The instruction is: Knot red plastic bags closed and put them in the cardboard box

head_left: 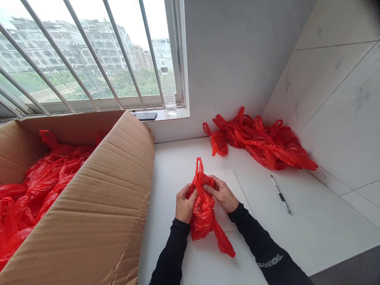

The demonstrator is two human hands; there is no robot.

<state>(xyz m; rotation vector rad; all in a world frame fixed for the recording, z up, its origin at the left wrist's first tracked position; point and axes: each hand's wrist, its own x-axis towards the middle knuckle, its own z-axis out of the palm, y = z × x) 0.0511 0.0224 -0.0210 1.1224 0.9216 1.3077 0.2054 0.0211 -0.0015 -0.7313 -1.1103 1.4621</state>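
In front of me a red plastic bag [202, 221] is gathered and twisted, its handle loop pointing away from me. My left hand [185, 204] grips the bag's left side with the thumb on top. On the other side, my right hand [223, 194] pinches a fold of the same bag near its top. One long end of the bag trails toward the lower right. Beneath the bag lies a sheet of white paper [234, 192], partly covered by the bag and my right hand. What the bag contains, if anything, is hidden.
A large cardboard box [118, 186] holding several red bags [56, 178] stands at left. More red bags [264, 140] are heaped at the back right. A pen [280, 194] lies right of the paper. The windowsill carries a water bottle [168, 93] and a phone [145, 116].
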